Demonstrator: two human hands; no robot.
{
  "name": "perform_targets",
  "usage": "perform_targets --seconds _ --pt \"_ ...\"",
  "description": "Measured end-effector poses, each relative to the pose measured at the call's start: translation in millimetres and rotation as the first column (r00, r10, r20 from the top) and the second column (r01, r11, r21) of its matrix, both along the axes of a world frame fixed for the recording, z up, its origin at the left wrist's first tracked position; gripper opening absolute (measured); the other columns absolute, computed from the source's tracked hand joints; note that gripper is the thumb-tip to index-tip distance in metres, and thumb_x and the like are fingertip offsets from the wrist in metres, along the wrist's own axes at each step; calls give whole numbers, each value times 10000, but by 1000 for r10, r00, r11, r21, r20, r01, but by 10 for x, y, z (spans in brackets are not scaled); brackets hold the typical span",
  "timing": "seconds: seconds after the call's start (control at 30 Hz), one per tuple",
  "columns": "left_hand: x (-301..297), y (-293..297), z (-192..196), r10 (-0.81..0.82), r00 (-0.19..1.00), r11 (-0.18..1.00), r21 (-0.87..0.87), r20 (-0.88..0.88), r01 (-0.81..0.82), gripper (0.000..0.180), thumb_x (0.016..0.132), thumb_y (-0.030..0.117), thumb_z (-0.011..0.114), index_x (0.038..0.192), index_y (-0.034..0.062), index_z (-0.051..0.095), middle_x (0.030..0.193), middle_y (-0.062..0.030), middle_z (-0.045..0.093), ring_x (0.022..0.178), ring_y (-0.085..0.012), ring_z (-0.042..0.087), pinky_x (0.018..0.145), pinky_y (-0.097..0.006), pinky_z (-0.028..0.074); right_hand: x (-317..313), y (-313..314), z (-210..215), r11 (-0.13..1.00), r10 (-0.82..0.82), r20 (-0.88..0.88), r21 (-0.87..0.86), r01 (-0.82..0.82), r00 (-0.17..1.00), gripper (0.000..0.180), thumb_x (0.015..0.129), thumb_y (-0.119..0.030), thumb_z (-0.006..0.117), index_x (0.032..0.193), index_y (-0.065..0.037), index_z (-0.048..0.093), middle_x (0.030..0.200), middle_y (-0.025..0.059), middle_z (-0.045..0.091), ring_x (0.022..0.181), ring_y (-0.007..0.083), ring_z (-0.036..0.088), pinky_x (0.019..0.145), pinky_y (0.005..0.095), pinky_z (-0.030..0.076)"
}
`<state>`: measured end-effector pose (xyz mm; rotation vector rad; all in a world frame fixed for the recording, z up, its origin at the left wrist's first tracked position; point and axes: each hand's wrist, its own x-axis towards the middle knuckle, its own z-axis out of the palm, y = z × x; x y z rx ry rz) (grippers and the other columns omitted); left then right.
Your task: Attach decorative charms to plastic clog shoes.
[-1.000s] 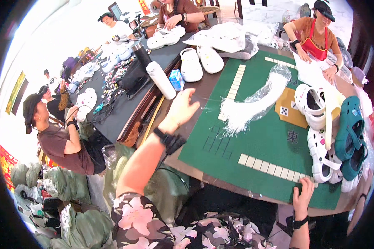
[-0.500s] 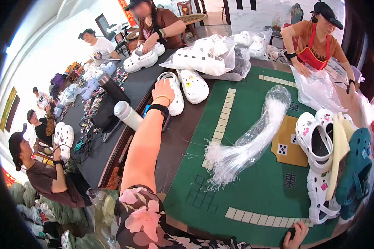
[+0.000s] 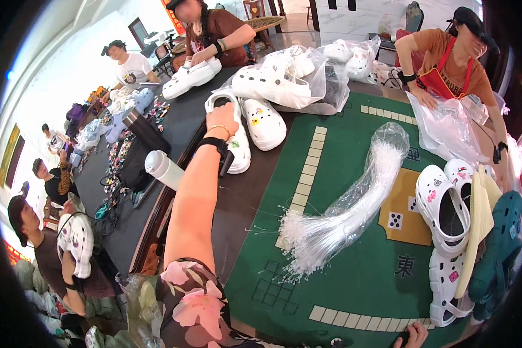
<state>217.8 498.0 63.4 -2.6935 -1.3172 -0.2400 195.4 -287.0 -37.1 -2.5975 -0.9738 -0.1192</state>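
Note:
My left hand (image 3: 223, 119) is closed on a white clog (image 3: 239, 153), its fingers at the foot opening. Touching that clog on the right is another white clog (image 3: 264, 124) with yellow and coloured charms. At the near right edge of the green mat, my right hand (image 3: 414, 336) rests with bent fingers slightly apart and nothing seen in them; part of it is cut off. Between the hands lies a clear plastic bag of thin white plastic strands (image 3: 359, 197), its loose ends fanned out. White clogs with charms (image 3: 443, 209) stand at the right.
A teal clog (image 3: 500, 249) and pale yellow pieces (image 3: 480, 214) lie beside the right-hand clogs. Bagged white clogs (image 3: 284, 78) are at the back. A white bottle (image 3: 163, 168) and dark flask (image 3: 145, 129) stand left of my forearm. Co-workers sit and stand around the tables.
My left hand has gone from lying over the white clog to gripping it; the clog has shifted slightly nearer and tilted. My right hand stays by the mat edge. The left co-worker's clogs have turned.

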Motion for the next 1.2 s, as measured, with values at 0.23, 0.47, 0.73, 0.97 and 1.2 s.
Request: perform_targets --seconds 0.23,0.47,0.73,0.97,1.2 --pt "32 -644 698 -113 808 967 -123 578 223 370 740 169 719 1076 99 582 977 -140 662 866 -258 670 735 -410 525 -14 -38 -31 999 23 44 35 -24 999 369 859 -170 619 1205 -46 578 1259 188 532 1153 416 470 1007 510 345" --pt "-257 -1515 2121 -46 480 784 -266 876 560 211 822 178 697 988 52 670 856 -39 674 709 -154 624 649 -331 508 -75 -58 -72 995 -5 3 102 5 1000 362 761 -84 614 1109 -8 549 1193 193 509 1109 406 455 971 488 345" --pt "-753 -2472 3025 349 335 -71 -332 875 941 321 1007 138 424 1209 -99 503 1125 -239 634 1031 -334 635 974 -448 490 12 -83 -219 951 62 84 299 -84 995 281 792 -82 635 1058 -15 572 1160 175 545 1089 374 505 951 454 388" --pt "-1242 -4421 1729 -115 398 331 -342 910 879 249 912 78 583 1148 -1 568 1026 -95 658 870 -183 652 798 -292 536 -206 264 435 591 359 -436 791 160 825 554 894 -257 616 1365 -43 419 1349 105 475 1190 231 497 929 364 441" --pt "-1312 -5602 478 151 448 -98 -438 881 894 430 853 -3 619 1271 12 521 1114 -49 544 1006 -139 565 886 -273 475 -129 371 263 173 686 -535 778 604 493 614 967 -342 513 1462 -54 292 1451 100 390 1280 270 449 957 412 454"
